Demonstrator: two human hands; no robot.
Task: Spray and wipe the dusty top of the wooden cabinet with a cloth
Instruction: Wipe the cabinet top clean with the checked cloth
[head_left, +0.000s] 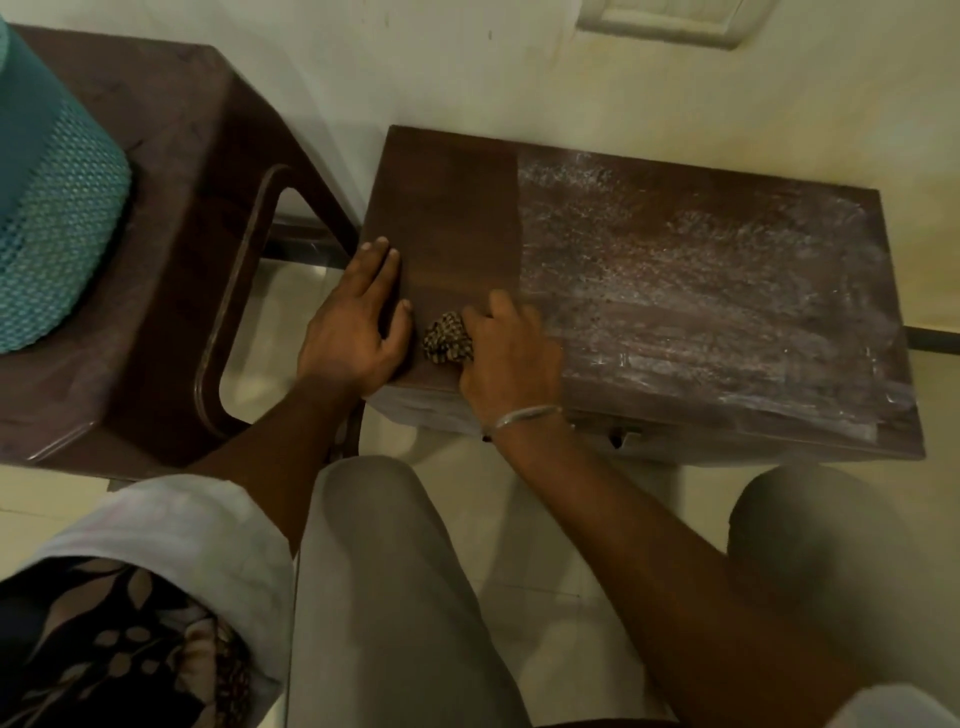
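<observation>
Right hand (506, 353) clutching a bunched patterned brown cloth (447, 338) on the dusty dark wooden cabinet top (675, 270), left hand (358, 317) lying flat, fingers straight, on its near left corner

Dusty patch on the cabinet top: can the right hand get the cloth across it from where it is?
Probably yes. The right hand grips the cloth beside the dusty patch, nothing stands on it, and the left hand rests flat on the clean side, out of the way.

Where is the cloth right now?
In the head view, the cloth is bunched in the right hand at the front left of the cabinet top, beside the left hand.
</observation>
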